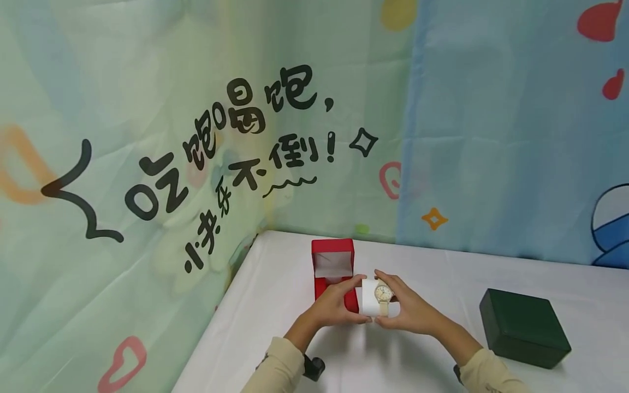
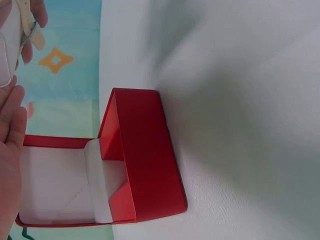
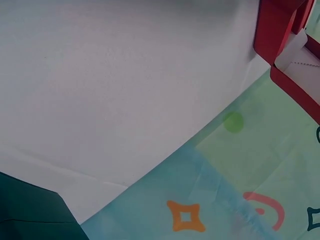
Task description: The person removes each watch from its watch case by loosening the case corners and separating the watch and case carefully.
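Note:
A wristwatch [image 1: 383, 293] with a cream strap and a round pale dial is wrapped round a white watch cushion [image 1: 369, 299]. My left hand [image 1: 333, 305] holds the cushion's left end between thumb and fingers. From the other side my right hand [image 1: 410, 307] grips the right end, beside the watch. Both hands are raised over the table, close in front of a red watch box [image 1: 333, 245]. That box stands with its lid up, showing a white lining; its lower part is partly behind my left hand. In the left wrist view the cushion [image 2: 11, 42] appears at the upper left edge.
A closed dark green box [image 1: 526, 325] lies on the right of the white-covered table [image 1: 432, 267]. Printed curtains [image 1: 472, 136] hang behind and on the left. A small black object [image 1: 314, 368] shows beside my left wrist.

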